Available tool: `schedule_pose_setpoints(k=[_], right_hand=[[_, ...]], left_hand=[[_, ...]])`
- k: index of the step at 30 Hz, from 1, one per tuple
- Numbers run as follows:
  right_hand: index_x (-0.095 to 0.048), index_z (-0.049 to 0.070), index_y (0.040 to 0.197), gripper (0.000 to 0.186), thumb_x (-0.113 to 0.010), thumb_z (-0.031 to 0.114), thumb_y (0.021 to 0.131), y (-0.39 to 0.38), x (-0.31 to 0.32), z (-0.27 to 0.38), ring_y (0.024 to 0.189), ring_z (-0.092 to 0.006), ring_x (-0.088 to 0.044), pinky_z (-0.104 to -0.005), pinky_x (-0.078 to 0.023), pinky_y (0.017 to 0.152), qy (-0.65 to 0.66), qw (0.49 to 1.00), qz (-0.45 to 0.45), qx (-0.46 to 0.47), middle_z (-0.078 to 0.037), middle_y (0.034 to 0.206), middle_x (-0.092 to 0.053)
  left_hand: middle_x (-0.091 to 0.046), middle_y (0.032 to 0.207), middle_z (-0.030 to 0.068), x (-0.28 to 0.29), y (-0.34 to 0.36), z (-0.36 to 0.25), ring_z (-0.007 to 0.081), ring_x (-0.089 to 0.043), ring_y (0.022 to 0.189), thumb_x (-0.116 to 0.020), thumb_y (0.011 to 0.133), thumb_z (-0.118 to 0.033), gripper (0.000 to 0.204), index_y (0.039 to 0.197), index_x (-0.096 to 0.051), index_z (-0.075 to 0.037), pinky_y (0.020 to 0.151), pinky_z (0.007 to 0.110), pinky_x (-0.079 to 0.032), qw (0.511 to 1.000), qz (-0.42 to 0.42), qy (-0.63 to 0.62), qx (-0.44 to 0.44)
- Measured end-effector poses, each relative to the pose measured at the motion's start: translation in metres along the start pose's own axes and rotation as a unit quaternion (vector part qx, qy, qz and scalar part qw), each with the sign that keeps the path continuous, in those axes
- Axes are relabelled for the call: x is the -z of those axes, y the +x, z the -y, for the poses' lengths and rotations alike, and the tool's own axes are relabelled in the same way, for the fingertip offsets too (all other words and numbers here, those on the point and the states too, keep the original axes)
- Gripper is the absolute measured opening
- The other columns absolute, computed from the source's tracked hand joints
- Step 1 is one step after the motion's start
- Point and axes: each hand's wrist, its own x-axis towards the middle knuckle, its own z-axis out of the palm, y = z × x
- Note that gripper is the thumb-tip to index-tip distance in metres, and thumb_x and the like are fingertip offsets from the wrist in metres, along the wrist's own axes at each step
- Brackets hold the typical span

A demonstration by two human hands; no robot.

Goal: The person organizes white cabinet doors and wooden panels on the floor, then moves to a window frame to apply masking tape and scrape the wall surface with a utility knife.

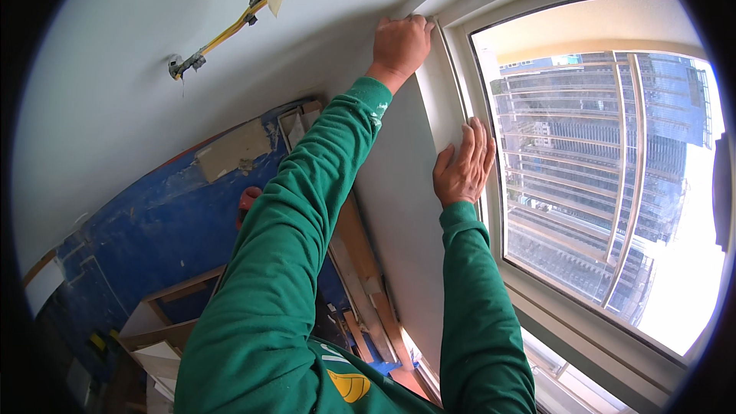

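My left hand (402,47) is raised to the upper corner of the window, its fingers curled against the top end of a white trim strip (445,80). The fingertips are partly hidden behind the knuckles. Lower down, my right hand (464,166) lies open, with stretched fingers pressed on the white strip beside the glass. The strip runs down along the left side of the white window frame (502,239), against the edge of the wall. Both my arms wear green sleeves, and the left cuff has white specks.
Yellow cables (230,31) with black tape come out of the pale wall at upper left. Blue sheeting (169,218) covers the lower wall. Long boards (366,261) lean below my left arm, near a wooden box-like unit (146,318). Outside the window glass are railings (563,138).
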Motion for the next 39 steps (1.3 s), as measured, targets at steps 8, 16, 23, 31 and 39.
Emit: schedule_pose_setpoints(k=[8, 16, 23, 31, 39], right_hand=[[-0.049, 0.005, 0.140, 0.052, -0.058, 0.012, 0.089, -0.001, -0.004, 0.015, 0.148, -0.0315, -0.041, -0.0525, -0.021, 0.126, 0.006, 1.000, 0.003, 0.004, -0.015, 0.153, -0.049], [-0.052, 0.002, 0.138, 0.052, -0.057, 0.013, 0.088, 0.002, 0.000, -0.014, 0.148, -0.0313, -0.041, -0.0520, -0.020, 0.127, 0.029, 0.999, -0.026, -0.004, -0.017, 0.152, -0.049], [-0.055, 0.001, 0.140, 0.052, -0.053, 0.017, 0.090, -0.003, -0.037, -0.010, 0.151, -0.0291, -0.037, -0.0487, -0.013, 0.131, 0.059, 0.994, -0.091, 0.015, -0.019, 0.153, -0.048], [-0.056, 0.008, 0.123, 0.046, -0.066, 0.005, 0.078, -0.100, 0.052, 0.101, 0.127, -0.0250, -0.057, -0.0569, -0.027, 0.125, 0.228, 0.945, -0.201, -0.122, -0.009, 0.126, -0.058], [-0.061, 0.008, 0.136, 0.051, -0.060, 0.028, 0.089, -0.597, 0.049, 0.194, 0.126, -0.0381, -0.061, -0.0489, -0.051, 0.102, 0.311, 0.568, 0.385, -0.658, -0.019, 0.137, -0.064]], left_hand=[[-0.068, 0.061, 0.0109, 0.008, -0.004, 0.009, 0.0323, -0.064, 0.054, -0.066, 0.096, -0.030, 0.030, 0.072, -0.068, -0.012, 0.062, 0.042, -0.051, 1.000, -0.007, -0.016, 0.016], [-0.072, 0.075, 0.0165, 0.016, 0.010, -0.020, 0.0394, -0.070, 0.070, -0.068, 0.091, -0.035, 0.026, 0.084, -0.073, -0.011, 0.067, 0.048, -0.055, 0.998, 0.067, -0.015, -0.004], [-0.074, 0.088, 0.0179, 0.155, -0.168, -0.080, 0.0408, -0.070, 0.083, -0.070, 0.086, -0.029, 0.023, 0.097, -0.073, -0.009, 0.075, 0.049, -0.055, 0.922, 0.325, -0.205, -0.051], [-0.076, 0.087, 0.0173, 0.419, -0.420, 0.088, 0.0409, -0.072, 0.086, -0.070, 0.082, -0.021, 0.026, 0.102, -0.075, -0.004, 0.080, 0.049, -0.055, 0.669, 0.743, 0.006, -0.016], [-0.074, 0.091, 0.0206, 0.458, -0.380, 0.244, 0.0387, -0.071, 0.088, -0.067, 0.086, -0.016, 0.023, 0.101, -0.075, -0.001, 0.082, 0.046, -0.055, 0.621, 0.766, 0.148, 0.073]])
